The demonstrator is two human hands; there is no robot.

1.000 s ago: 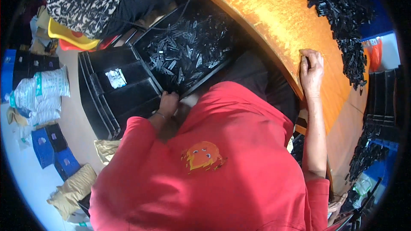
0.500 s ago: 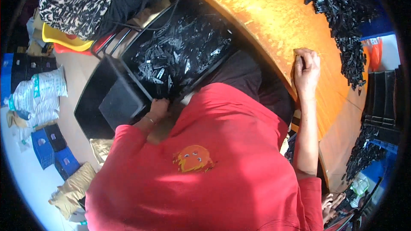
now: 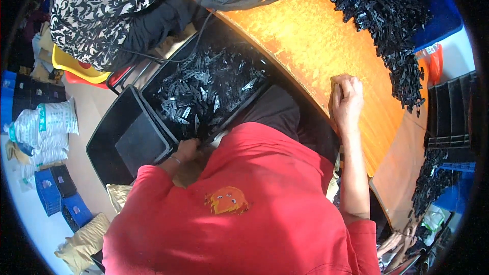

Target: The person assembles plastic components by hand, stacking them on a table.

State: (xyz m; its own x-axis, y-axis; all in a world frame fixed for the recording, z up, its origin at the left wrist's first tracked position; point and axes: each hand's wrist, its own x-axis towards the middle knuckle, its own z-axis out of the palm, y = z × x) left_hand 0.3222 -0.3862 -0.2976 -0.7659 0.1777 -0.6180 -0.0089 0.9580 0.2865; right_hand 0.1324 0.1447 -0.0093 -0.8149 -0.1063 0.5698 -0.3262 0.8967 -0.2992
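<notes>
At the parts bin (image 3: 238, 112), the left hand's (image 3: 188, 148) fingertips are obscured, its grip, like the right hand's (image 3: 348, 103), impossible to tell.

Bin (image 3: 248, 104) is black, loose parts (image 3: 202, 94) in it black with pale grey glints. Tabletop (image 3: 300, 35) orange-brown, mottled yellow; part heap (image 3: 384, 30) on it black, tub (image 3: 442, 31) behind blue. Shirt (image 3: 229, 244) red with orange-yellow print (image 3: 226, 201), co-worker's top (image 3: 89, 18) black-and-cream scrollwork.

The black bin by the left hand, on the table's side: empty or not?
Not empty: many loose black clip-like pieces lie spread inside the black bin. How deep they go, I cannot tell.
</notes>
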